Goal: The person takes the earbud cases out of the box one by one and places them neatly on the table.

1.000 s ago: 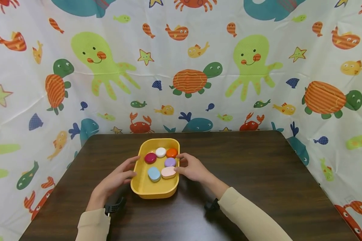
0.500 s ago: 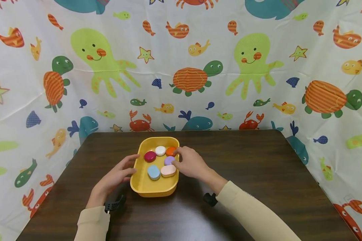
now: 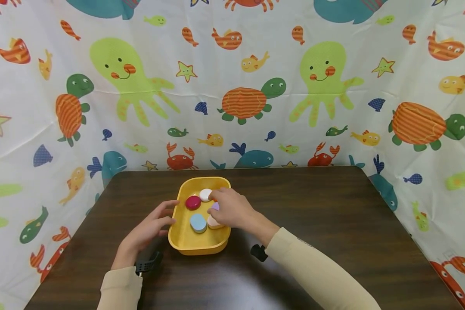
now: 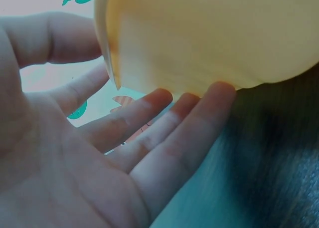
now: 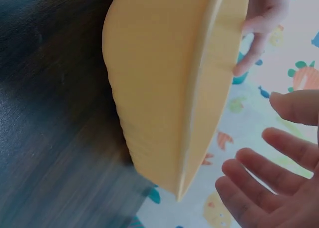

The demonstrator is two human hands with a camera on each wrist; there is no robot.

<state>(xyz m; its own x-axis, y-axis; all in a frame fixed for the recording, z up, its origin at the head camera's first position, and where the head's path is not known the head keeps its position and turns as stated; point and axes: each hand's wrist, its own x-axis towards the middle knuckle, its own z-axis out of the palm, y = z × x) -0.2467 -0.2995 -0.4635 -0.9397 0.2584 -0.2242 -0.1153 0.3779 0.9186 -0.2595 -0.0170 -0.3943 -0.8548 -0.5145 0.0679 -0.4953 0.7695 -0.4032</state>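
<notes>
A yellow tray [image 3: 198,250] with rounded corners lies on the table and holds several small rounded pieces. Its left side carries a dark red round piece [image 3: 193,203] and, nearer the front, a light blue oval piece [image 3: 198,223]. Toward the back is a white round piece [image 3: 206,195]. My left hand [image 3: 149,228] touches the tray's left side, its fairly straight fingers against the outer wall in the left wrist view. Over the tray's right side reaches my right hand [image 3: 236,210], partly hiding an orange, a purple [image 3: 215,206] and a pale pink piece [image 3: 213,222]. Its fingers look spread and hold nothing in the right wrist view.
The dark wooden table [image 3: 314,215] extends to both sides of the tray. Behind it hangs a white cloth [image 3: 201,90] printed with sea animals. A black strap [image 3: 147,263] sits at the left wrist, and a black device [image 3: 258,252] at the right.
My right hand has moved left from the tray's right rim to over the pieces, covering more of the orange and purple ones. The left hand and tray have stayed in place.
</notes>
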